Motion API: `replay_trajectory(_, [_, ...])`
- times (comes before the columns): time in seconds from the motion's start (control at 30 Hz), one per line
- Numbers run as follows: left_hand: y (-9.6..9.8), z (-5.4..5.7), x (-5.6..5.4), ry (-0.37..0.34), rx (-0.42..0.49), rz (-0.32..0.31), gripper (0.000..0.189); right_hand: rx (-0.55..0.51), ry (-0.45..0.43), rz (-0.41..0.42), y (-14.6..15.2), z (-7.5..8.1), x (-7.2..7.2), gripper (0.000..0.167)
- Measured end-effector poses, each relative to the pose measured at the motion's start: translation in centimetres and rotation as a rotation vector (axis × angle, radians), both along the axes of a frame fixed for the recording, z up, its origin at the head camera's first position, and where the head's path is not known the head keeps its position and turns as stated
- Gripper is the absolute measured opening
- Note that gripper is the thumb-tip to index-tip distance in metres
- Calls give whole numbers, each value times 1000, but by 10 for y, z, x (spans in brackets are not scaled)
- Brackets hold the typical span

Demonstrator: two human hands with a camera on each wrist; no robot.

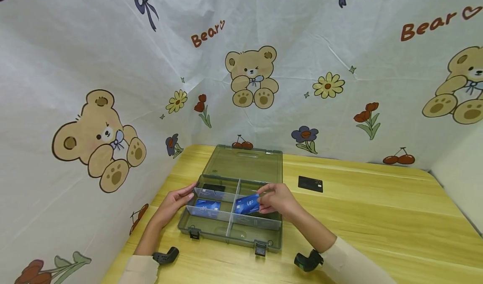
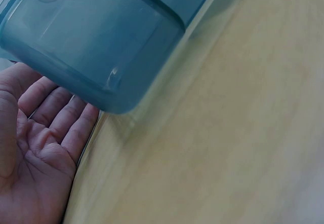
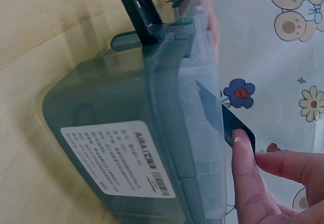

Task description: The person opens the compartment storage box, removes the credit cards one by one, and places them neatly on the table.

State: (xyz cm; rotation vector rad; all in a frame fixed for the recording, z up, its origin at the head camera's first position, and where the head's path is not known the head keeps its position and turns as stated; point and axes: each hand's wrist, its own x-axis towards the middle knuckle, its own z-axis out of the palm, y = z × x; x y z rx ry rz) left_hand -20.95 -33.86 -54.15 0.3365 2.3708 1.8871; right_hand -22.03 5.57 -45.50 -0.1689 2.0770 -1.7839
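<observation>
A translucent grey-green divided box point(image 1: 249, 242) lies on the table, its lid point(image 1: 245, 163) folded back. My right hand point(image 1: 278, 201) pinches a blue VIP card point(image 1: 247, 204) between thumb and fingers, tilted in the right middle compartment. The right wrist view shows the card point(image 3: 235, 125) edge-on, partly behind the clear divider. My left hand point(image 1: 174, 205) rests against the box's left side; its fingers are extended along the wall in the left wrist view. Another blue card point(image 1: 207, 205) lies in the left middle compartment, and a black card point(image 1: 214, 187) sits in the compartment behind it.
A black VIP card point(image 1: 310, 183) lies on the wooden table point(image 1: 377, 217) right of the box. Two black latches hang at the box front, one being the right latch point(image 1: 260, 248). A bear-print cloth point(image 1: 294, 120) stands behind the table and along its left.
</observation>
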Motion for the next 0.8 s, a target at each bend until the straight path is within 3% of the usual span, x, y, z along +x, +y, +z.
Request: replay_trajectory(0.8, [1, 0, 0, 20, 2, -4, 52, -122, 65, -47, 36, 10, 8, 33])
